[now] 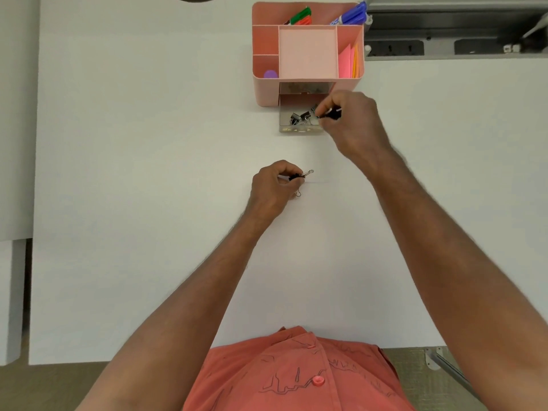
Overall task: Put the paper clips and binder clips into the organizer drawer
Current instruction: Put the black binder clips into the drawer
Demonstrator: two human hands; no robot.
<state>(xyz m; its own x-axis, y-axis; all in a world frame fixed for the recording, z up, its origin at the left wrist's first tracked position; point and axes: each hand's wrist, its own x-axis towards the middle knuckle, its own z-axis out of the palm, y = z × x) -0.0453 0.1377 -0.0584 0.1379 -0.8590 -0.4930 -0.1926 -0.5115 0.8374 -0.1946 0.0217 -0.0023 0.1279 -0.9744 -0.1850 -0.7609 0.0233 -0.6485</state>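
Observation:
A pink desk organizer (267,90) stands at the far middle of the white table. Its clear drawer (299,130) is pulled out toward me and holds several black binder clips (298,117). My right hand (353,123) is at the drawer's right edge, fingers pinched on a black binder clip (332,113) just above the drawer. My left hand (274,189) rests on the table nearer to me, shut on another black binder clip (301,175) whose wire handle sticks out to the right. A small metal clip (297,194) peeks from under that hand.
The organizer's top compartments hold markers (301,16), blue pens (353,14), coloured sticky notes (350,62) and a purple disc (270,74). A grey cable tray with sockets (444,46) runs along the back right. The table's near edge (118,361) is by my torso.

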